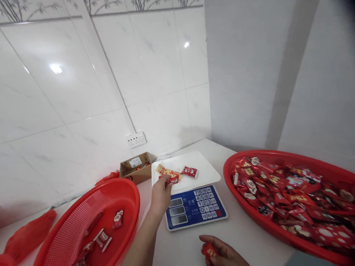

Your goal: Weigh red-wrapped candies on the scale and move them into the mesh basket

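Note:
My left hand [161, 195] reaches to the near left edge of the scale's white tray [203, 172], its fingers pinched on a small red candy packet [171, 180]. On the tray lie a yellow-and-red wrapper [165, 171] and a red packet [189, 171]. Low on the white table, my right hand [221, 254] rests closed around a red wrapped candy [208, 251]. The blue keypad [195, 206] of the scale faces me.
A red mesh basket [66, 234] at the left holds a few packets. A big red basket [235, 163] at the right is heaped with several wrapped candies. A small cardboard box [136, 168] and red plastic bags [28, 236] sit by the tiled wall.

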Available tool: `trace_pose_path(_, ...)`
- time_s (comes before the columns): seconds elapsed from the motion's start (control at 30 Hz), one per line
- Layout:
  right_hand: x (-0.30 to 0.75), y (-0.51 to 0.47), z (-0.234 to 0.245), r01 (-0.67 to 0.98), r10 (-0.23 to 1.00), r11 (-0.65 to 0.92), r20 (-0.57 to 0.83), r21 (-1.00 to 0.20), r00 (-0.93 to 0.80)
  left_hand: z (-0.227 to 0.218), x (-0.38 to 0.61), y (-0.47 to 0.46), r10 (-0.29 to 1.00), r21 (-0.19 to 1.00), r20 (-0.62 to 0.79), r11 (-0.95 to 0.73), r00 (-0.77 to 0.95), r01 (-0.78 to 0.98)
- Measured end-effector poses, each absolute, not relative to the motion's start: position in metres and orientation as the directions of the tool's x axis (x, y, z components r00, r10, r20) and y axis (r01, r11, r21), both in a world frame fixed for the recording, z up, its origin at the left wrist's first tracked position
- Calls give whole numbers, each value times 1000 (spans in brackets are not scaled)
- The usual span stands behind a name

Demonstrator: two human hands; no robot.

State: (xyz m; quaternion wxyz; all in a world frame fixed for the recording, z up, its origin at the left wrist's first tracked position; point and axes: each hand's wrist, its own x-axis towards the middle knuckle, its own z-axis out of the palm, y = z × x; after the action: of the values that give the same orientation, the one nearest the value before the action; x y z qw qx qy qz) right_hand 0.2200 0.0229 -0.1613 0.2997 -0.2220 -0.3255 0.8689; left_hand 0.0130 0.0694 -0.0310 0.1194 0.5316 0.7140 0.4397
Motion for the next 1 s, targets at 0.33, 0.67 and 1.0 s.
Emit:
trace_pose_path(0.33, 223, 25, -167, -333, 665, -569, -183, -752, -724, -35, 42, 20, 910, 772, 256, 10, -326, 636)
trace_pose_path(0.67, 221, 23, -175, -241, 572, -528, -132, -815, -809, -105, 83, -43, 992, 729, -85, 123, -89, 673)
trace_pose_path(1.0, 217, 24, -170, -180, 619, -357, -88, -917, -780, -125, 82, -40, 975, 945, -52, 117, -215, 305)
